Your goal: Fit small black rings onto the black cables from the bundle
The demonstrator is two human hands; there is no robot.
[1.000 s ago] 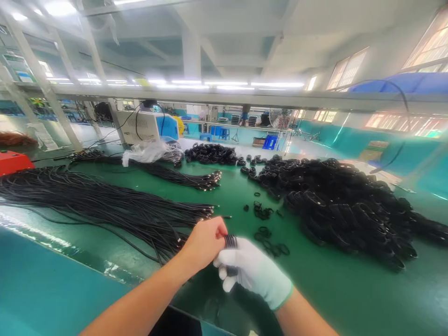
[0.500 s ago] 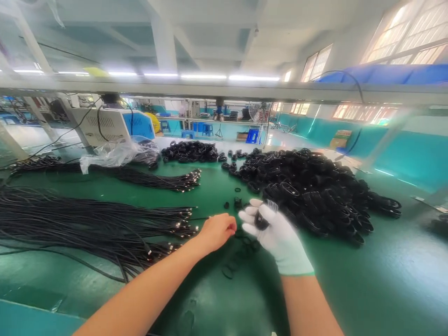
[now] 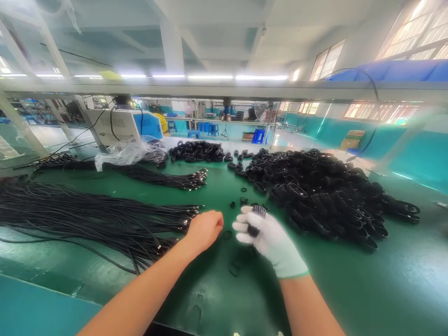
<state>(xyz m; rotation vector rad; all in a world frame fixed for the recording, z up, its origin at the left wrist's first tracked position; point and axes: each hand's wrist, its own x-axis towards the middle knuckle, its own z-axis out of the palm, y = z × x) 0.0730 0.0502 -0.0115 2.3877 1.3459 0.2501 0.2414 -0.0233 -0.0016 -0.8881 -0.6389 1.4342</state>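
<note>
Green tabletop stretches through a bright workshop, its surface glossy, with blue stools standing in the background. On it, long black cables lie in a thick bundle at the left, their metal tips pointing right. Behind them sit another bundle and a crumpled clear bag.

The right hand, in a white glove, holds a black coil near the middle of the tabletop. Its fingers are partly spread and bent around the coil, with the thumb across it. The coil is ribbed like a short spring; its upper loops catch grey light, while the part below the thumb looks plain dark.

The bare left hand is just beside the cable tips, its fingers curled inward; I cannot tell whether they grip anything. Near it lies a thin black ring. At the right, similar coils form a large heap.
</note>
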